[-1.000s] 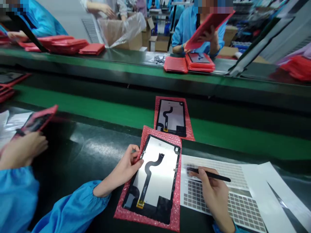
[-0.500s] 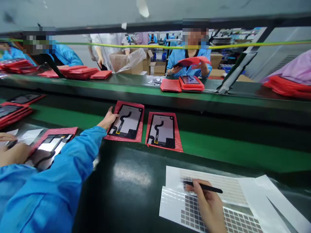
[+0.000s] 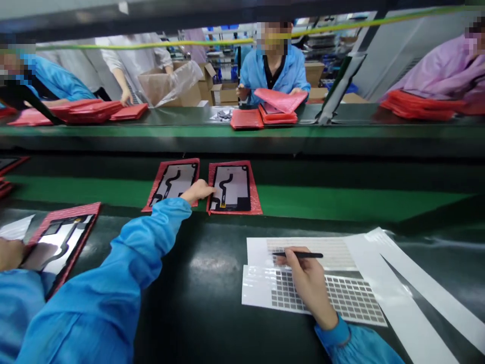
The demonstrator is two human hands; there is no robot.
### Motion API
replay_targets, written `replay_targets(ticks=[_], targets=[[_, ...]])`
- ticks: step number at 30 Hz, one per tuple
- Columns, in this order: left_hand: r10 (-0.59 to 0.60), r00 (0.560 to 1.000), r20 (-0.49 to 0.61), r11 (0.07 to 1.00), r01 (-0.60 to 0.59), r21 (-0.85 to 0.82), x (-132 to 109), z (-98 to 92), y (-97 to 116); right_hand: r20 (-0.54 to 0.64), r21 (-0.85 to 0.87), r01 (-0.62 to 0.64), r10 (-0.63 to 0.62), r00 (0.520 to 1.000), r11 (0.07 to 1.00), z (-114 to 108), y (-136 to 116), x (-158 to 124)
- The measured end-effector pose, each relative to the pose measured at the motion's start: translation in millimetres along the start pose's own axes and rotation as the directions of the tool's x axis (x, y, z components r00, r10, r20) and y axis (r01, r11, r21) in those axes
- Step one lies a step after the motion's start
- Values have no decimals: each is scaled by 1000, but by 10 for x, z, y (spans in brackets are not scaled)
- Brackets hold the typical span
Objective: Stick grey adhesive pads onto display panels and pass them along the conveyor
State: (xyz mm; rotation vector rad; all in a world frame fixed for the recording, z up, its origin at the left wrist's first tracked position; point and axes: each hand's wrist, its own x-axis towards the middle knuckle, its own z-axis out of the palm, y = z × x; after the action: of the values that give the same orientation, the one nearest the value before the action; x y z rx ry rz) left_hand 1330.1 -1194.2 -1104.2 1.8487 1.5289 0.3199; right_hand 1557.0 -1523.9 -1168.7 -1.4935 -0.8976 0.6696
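Observation:
My left hand (image 3: 198, 192) reaches over the green belt and closes at the left edge of a flat panel (image 3: 238, 188) that has a black flex cable and lies on pink bubble wrap. Another such panel (image 3: 181, 178) rests just left of it, partly behind my fingers. Black tweezers (image 3: 308, 255) are held in my right hand (image 3: 305, 278), their tips over sheets of small grey squares. The lower sticker sheet (image 3: 356, 298) partly overlaps the upper sheet (image 3: 337, 250) on the dark table.
At the left, a co-worker's hand (image 3: 10, 254) is beside a panel on pink wrap (image 3: 62, 242). Long white strips (image 3: 420, 303) lie at the right. Beyond the belt, people stand behind a raised shelf (image 3: 182, 132) with red packets (image 3: 246, 119).
My left hand has moved right, from the left panel to the right one. My right hand still holds the tweezers over the sheets. The camera view has shifted.

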Motion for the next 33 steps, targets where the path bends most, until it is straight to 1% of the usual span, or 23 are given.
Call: replay_targets(ticks=[2,4,6,9,12,14,17,19,21,23,24,26,28,30,33], targets=[[-16,999,-33,995,13,-99,-39,1,0,-3,19,-12,12,1000,1000,12,4,-9],[-15,996,-90,980,-3,-200,-88,10,-1,0,46,-19,19,1000,999,22,17,-15],[-6,985,-171,948,-49,-314,-150,59,16,0,74,-17,17,1000,997,31,30,-19],[15,954,-300,873,-159,-460,-294,169,80,-4,112,-4,4,1000,994,43,44,-24],[42,926,-375,791,-260,-554,-562,215,163,-2,139,7,-7,1000,990,52,46,-32],[60,920,-388,747,-299,-594,-845,186,204,9,149,11,-12,1000,989,57,39,-37],[88,926,-366,709,-317,-630,-1417,117,209,24,147,15,-19,1000,989,58,21,-40],[93,942,-324,701,-293,-651,-1829,115,151,15,139,18,-20,1000,990,56,13,-38],[59,961,-270,716,-230,-660,-2181,179,30,2,132,16,-17,1000,991,54,7,-35],[-5,981,-193,727,-129,-675,-2418,296,-151,-2,128,9,-9,1000,992,54,2,-34],[-33,989,-143,722,-75,-687,-2489,364,-254,-3,128,5,-4,1000,992,55,-1,-35],[-58,998,-33,716,19,-697,-2550,496,-457,-8,128,-3,4,1000,992,57,-8,-37],[-47,998,38,726,61,-685,-2548,593,-617,-15,129,-9,11,1000,992,61,-15,-39],[-43,997,62,740,74,-668,-2529,639,-705,-21,128,-14,16,1000,992,67,-15,-37],[-22,998,61,799,54,-599,-2520,618,-733,-28,125,-21,25,999,992,78,-13,-31]])
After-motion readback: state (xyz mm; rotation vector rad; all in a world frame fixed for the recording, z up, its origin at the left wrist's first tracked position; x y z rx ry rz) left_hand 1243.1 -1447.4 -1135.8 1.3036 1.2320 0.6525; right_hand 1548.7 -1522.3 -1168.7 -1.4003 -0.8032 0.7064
